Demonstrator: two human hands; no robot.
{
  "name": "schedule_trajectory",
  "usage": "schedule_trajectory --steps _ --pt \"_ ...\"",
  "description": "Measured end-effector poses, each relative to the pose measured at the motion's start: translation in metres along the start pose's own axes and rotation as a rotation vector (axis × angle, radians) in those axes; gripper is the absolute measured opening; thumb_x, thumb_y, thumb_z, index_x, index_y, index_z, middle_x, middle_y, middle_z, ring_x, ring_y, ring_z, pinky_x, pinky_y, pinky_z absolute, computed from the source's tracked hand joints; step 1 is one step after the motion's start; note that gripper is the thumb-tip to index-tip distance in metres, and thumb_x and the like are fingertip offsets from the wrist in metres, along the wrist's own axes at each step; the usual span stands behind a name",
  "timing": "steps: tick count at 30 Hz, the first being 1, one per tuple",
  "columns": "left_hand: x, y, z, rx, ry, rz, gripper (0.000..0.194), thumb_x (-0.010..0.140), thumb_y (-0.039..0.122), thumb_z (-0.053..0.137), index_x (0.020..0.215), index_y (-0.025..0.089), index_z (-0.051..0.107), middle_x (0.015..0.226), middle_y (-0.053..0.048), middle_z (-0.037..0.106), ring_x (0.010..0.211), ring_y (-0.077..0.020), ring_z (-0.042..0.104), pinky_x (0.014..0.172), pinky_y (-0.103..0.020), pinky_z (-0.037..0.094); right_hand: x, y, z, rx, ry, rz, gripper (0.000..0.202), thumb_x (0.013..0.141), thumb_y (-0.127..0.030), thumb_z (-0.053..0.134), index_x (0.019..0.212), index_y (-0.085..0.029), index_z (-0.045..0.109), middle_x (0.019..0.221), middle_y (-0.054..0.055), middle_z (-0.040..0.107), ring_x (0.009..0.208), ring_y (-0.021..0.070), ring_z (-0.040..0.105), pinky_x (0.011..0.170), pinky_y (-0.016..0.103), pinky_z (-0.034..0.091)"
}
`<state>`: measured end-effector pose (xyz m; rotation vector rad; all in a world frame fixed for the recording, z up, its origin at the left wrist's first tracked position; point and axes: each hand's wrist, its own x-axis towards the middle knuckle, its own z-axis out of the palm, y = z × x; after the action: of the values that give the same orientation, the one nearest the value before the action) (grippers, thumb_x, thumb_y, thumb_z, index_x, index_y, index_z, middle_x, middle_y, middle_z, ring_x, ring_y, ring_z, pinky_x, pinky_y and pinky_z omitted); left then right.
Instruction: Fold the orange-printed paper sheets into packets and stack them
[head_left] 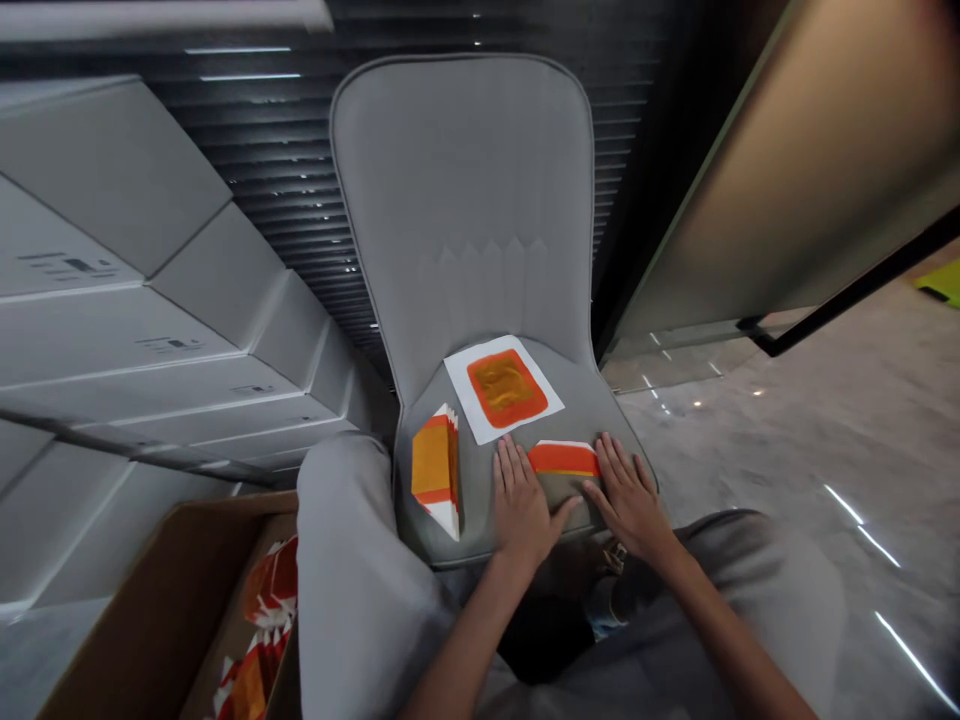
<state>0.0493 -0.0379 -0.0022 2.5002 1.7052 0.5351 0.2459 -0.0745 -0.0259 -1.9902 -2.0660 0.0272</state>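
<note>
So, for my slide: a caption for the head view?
Both hands press a folded paper flat on a grey chair.

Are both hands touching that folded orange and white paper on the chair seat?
Touching. The head view shows the left hand and right hand pressed flat on the folded paper, no gap.

A cardboard box of orange-white papers sits beside a grey chair.

Your left hand: palm down, fingers together and extended forward, thumb splayed toward the right hand. Your right hand: palm down, flat, fingers extended. Both forearms bare, angled inward.
</note>
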Motion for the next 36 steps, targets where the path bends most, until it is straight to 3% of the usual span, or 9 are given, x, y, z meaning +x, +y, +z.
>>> schedule_trajectory --steps 6,12,17,20,23,25,28,32,36 --pt "-0.015 -0.005 -0.003 0.026 0.037 -0.126 0.098 0.093 0.065 0.048 0.150 -0.012 0.029 0.161 -0.034 0.018 0.154 -0.0409 0.013 0.122 -0.057 0.024 -0.006 -0.005 0.006 -0.059 0.035 0.196 0.088 0.101 -0.067 0.019 0.161 -0.004 0.004 0.166 0.023 0.011 0.155 0.0339 0.014 0.120 0.061 0.019" --pt "-0.013 -0.005 -0.007 0.046 0.008 -0.111 0.096 0.092 0.062 0.052 0.148 -0.014 0.033 0.159 -0.036 0.022 0.153 -0.0425 0.017 0.122 -0.059 0.022 -0.023 -0.001 0.000 -0.088 -0.029 0.362 0.103 0.095 -0.076 0.017 0.157 0.006 0.016 0.164 0.030 0.010 0.153 0.0426 0.014 0.117 0.067 0.019" --pt "-0.007 -0.007 -0.016 0.094 -0.026 -0.092 0.089 0.091 0.059 0.054 0.144 -0.011 0.042 0.156 -0.035 0.030 0.148 -0.0452 0.028 0.119 -0.060 0.026 -0.028 0.005 -0.003 -0.050 -0.067 0.429 0.112 0.092 -0.080 0.027 0.154 0.012 0.016 0.160 0.038 0.013 0.150 0.0485 0.018 0.114 0.067 0.026" --pt "-0.005 -0.014 -0.022 0.075 0.001 -0.049 0.075 0.096 0.055 0.049 0.146 -0.002 0.046 0.154 -0.029 0.039 0.140 -0.0424 0.040 0.114 -0.058 0.036 -0.020 0.008 -0.012 -0.018 0.052 0.253 0.101 0.096 -0.071 0.038 0.157 0.006 0.014 0.163 0.035 0.006 0.151 0.0468 0.015 0.114 0.063 0.031" --pt "-0.003 -0.020 -0.026 0.051 0.017 0.000 0.064 0.099 0.047 0.048 0.149 0.007 0.045 0.150 -0.023 0.048 0.132 -0.0367 0.048 0.110 -0.055 0.041 -0.005 0.011 -0.026 0.005 0.107 -0.041 0.073 0.101 -0.051 0.046 0.160 -0.015 0.025 0.169 0.018 0.002 0.154 0.0384 0.012 0.117 0.058 0.030" --pt "0.001 -0.023 -0.025 0.015 0.019 0.066 0.058 0.099 0.041 0.050 0.152 0.018 0.043 0.150 -0.015 0.050 0.130 -0.0320 0.049 0.108 -0.051 0.043 0.007 0.013 -0.034 0.022 0.043 -0.208 0.061 0.102 -0.041 0.049 0.158 -0.024 0.033 0.169 0.010 0.016 0.154 0.0332 0.018 0.120 0.055 0.028" --pt "0.008 -0.026 -0.022 -0.044 0.026 0.150 0.047 0.100 0.035 0.053 0.147 0.031 0.050 0.146 -0.007 0.053 0.125 -0.0269 0.052 0.105 -0.046 0.046 0.025 0.017 -0.039 0.083 -0.092 -0.397 0.058 0.102 -0.037 0.050 0.157 -0.029 0.034 0.162 0.005 0.036 0.150 0.0270 0.032 0.122 0.052 0.028" --pt "0.018 -0.032 -0.020 -0.082 0.026 0.172 0.040 0.097 0.039 0.060 0.137 0.032 0.060 0.129 -0.007 0.063 0.114 -0.0238 0.058 0.099 -0.042 0.048 0.040 0.023 -0.036 0.189 -0.107 -0.447 0.057 0.101 -0.039 0.054 0.154 -0.025 0.041 0.156 0.005 0.045 0.145 0.0257 0.040 0.121 0.050 0.034" --pt "0.024 -0.035 -0.024 -0.159 0.042 0.146 0.035 0.097 0.044 0.060 0.127 0.026 0.067 0.118 -0.007 0.069 0.108 -0.0232 0.061 0.094 -0.040 0.048 0.040 0.026 -0.040 0.313 -0.050 -0.339 0.041 0.099 -0.040 0.057 0.137 -0.025 0.062 0.137 0.007 0.065 0.125 0.0265 0.061 0.109 0.047 0.048"
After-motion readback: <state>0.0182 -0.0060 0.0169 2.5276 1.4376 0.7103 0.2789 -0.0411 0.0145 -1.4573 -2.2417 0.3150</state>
